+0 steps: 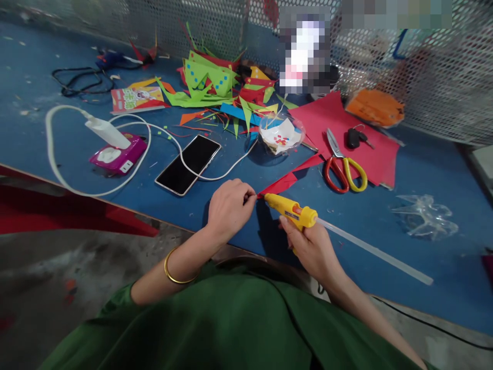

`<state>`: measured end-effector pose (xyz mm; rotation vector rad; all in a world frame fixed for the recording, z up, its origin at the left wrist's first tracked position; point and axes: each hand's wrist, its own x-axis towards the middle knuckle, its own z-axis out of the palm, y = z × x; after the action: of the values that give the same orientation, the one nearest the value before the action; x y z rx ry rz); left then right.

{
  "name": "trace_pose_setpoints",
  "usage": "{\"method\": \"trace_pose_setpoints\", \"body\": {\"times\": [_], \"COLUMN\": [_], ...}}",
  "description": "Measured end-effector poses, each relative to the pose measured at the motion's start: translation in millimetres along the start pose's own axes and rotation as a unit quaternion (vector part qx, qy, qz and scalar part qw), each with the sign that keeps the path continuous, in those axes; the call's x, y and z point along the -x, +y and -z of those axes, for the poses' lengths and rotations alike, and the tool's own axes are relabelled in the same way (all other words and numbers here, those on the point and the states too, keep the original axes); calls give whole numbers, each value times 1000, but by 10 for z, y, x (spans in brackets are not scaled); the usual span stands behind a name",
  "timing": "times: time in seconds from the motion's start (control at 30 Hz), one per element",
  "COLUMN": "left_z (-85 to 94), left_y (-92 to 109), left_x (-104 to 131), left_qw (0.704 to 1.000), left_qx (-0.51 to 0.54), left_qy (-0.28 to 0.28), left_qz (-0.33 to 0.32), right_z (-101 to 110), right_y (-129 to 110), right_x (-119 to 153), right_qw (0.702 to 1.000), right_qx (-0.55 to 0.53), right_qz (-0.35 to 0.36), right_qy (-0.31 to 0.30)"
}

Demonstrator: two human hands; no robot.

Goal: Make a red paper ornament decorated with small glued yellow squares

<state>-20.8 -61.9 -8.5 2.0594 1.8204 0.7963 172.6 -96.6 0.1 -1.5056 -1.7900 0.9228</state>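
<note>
My left hand (231, 208) is closed, its fingertips pinching the near end of a folded red paper strip (283, 185). The strip slants up and to the right, towards the scissors. My right hand (310, 244) is wrapped round the handle of a yellow glue gun (292, 209). The gun's nozzle points left and meets the strip right beside my left fingertips; whether glue is on the paper is too small to tell. A long translucent glue stick (377, 251) sticks out of the gun's back end.
Scissors (341, 164) and keys (353, 139) lie by red paper sheets (327, 121). A black phone (188, 164), looping white cable, purple power socket (119, 156), bowl of paper bits (281, 136), green paper pieces (210, 77) and clear plastic (427, 216) are on the blue table (231, 154).
</note>
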Motion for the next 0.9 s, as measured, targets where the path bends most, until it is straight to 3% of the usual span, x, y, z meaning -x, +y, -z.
{"method": "trace_pose_setpoints", "body": {"times": [0.9], "left_z": [2], "left_y": [-9], "left_x": [6], "left_qw": [1000], "left_qx": [-10], "left_qy": [0], "left_qz": [-15], "right_z": [-27], "right_y": [34], "right_x": [46], "right_qw": [998], "right_qx": [-2], "right_qz": [-61], "right_qy": [12]}}
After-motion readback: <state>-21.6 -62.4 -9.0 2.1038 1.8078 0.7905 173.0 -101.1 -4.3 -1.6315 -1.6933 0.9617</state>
